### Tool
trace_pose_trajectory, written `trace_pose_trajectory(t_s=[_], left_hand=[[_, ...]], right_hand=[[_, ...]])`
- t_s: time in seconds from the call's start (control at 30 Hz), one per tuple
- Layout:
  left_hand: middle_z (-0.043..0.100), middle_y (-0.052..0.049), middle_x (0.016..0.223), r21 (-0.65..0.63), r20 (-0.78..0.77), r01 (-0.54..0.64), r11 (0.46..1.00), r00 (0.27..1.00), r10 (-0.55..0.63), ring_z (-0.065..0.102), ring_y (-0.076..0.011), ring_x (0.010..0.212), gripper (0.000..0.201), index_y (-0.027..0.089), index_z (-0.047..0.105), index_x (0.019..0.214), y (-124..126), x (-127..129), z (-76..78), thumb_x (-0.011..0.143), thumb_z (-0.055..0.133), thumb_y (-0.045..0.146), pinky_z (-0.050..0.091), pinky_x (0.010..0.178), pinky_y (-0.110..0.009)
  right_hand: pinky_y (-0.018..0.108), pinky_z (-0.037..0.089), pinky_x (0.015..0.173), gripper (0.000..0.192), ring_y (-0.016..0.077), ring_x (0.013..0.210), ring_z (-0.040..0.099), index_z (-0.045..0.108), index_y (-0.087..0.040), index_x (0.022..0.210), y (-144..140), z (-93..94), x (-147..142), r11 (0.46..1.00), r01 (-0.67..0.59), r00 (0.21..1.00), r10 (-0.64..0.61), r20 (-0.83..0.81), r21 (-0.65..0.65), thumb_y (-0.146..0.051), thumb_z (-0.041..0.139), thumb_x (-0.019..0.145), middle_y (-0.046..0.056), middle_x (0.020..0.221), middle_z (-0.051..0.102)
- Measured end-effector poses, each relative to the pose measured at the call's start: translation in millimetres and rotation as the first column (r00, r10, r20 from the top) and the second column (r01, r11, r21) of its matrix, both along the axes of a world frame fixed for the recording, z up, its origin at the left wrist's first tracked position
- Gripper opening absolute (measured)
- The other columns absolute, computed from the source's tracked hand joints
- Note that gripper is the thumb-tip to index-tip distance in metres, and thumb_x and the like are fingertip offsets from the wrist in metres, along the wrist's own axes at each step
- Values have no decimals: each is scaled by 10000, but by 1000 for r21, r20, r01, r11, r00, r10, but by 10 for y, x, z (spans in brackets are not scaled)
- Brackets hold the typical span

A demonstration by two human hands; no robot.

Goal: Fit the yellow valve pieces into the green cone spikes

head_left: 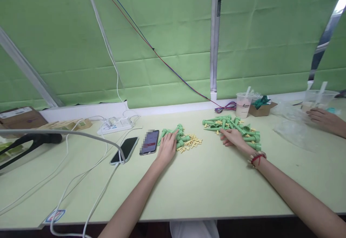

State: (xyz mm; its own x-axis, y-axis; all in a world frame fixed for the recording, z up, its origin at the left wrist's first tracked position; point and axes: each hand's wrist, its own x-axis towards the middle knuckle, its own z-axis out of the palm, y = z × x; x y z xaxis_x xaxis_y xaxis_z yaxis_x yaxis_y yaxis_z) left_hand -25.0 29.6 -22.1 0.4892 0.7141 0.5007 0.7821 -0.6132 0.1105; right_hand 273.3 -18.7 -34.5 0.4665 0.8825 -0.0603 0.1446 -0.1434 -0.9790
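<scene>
My left hand [167, 147] lies over the left edge of a small heap of green cone-shaped plastic spikes [184, 138], fingers stretched forward and touching them. Just right of it is a scatter of small yellow plastic pegs [191, 142]. My right hand [233, 138], with a bracelet at the wrist, rests at the near edge of a larger pile of green spikes [251, 138], several with yellow pegs in or beside them. Its fingers are loosely bent and apart, and I see nothing held in them. The undersides of both hands are hidden.
Two phones [149, 142] [125, 149] lie left of my left hand, among white cables [101, 191] and a power strip [116, 124]. Behind the right pile stand a drink cup [242, 105] and a small cardboard box [261, 110]. Another person's hand [324, 119] is at far right.
</scene>
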Motion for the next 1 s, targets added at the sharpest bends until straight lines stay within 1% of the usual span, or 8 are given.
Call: trace_pose_trajectory(t_s=[0.17, 0.33, 0.43, 0.5, 0.6, 0.77, 0.87, 1.0], left_hand=[[544, -75, 1058, 45, 106, 60, 997, 992, -64, 467, -208, 967, 377, 214, 438, 1239, -174, 125, 56, 882, 320, 188, 355, 853, -360], [542, -82, 1068, -3, 76, 147, 989, 986, -146, 465, -218, 999, 329, 217, 483, 1178, -222, 150, 71, 891, 322, 221, 348, 854, -366], [545, -73, 1073, -104, 157, 192, 976, 972, -175, 462, -215, 1013, 348, 233, 446, 1223, -254, 167, 68, 903, 332, 305, 330, 891, -379], [549, -70, 1043, -197, 324, 229, 953, 933, -158, 473, -206, 994, 413, 232, 371, 1286, -294, 198, 59, 899, 344, 374, 336, 897, -371], [553, -73, 986, -331, 616, 336, 882, 785, -68, 500, -191, 965, 499, 210, 276, 1330, -364, 262, 46, 897, 313, 455, 369, 870, -342], [526, -13, 745, -457, 808, 437, 774, 567, 157, 510, -157, 751, 462, 200, 449, 1105, -432, 350, 48, 849, 336, 568, 395, 763, -300], [487, 27, 627, -494, 823, 503, 709, 534, 195, 482, -135, 637, 439, 186, 458, 997, -478, 397, 43, 815, 405, 582, 376, 685, -272], [455, 63, 560, -577, 785, 602, 552, 596, 171, 478, -125, 570, 465, 199, 355, 1151, -628, 471, 1, 832, 422, 531, 359, 619, -263]], right_hand=[[233, 531, 411, 185, 113, 454, 585, 584, -156, 675, 31, 4, 34, 997, 46, 992, -38, -116, 65, -332, 615, 722, 121, 783, 679], [223, 524, 408, 178, 109, 450, 565, 601, -164, 688, 15, 26, -14, 984, 81, 986, -55, -158, 162, -330, 666, 681, 94, 734, 673], [233, 484, 366, 301, 97, 393, 519, 621, -144, 748, -41, 39, -233, 966, 13, 996, 11, -91, 260, -423, 683, 653, 67, 669, 657], [236, 444, 341, 372, 98, 366, 496, 631, -137, 788, -109, 43, -432, 948, -102, 995, 99, 25, 302, -485, 660, 661, 55, 631, 647], [238, 435, 371, 341, 120, 410, 522, 640, -152, 772, -247, 34, -723, 890, -320, 942, 262, 212, 324, -487, 602, 718, 37, 589, 632], [229, 392, 422, 238, 114, 419, 520, 612, -199, 672, -456, 31, -987, 831, -508, 809, 371, 457, 225, -413, 559, 762, -4, 589, 627], [224, 367, 454, 288, 107, 432, 508, 587, -202, 667, -512, 65, -1008, 859, -483, 809, 364, 461, 171, -457, 524, 785, -16, 599, 616], [213, 290, 453, 394, 90, 433, 415, 487, -192, 603, -541, 91, -989, 873, -456, 838, 355, 415, 172, -494, 417, 846, -41, 519, 511]])
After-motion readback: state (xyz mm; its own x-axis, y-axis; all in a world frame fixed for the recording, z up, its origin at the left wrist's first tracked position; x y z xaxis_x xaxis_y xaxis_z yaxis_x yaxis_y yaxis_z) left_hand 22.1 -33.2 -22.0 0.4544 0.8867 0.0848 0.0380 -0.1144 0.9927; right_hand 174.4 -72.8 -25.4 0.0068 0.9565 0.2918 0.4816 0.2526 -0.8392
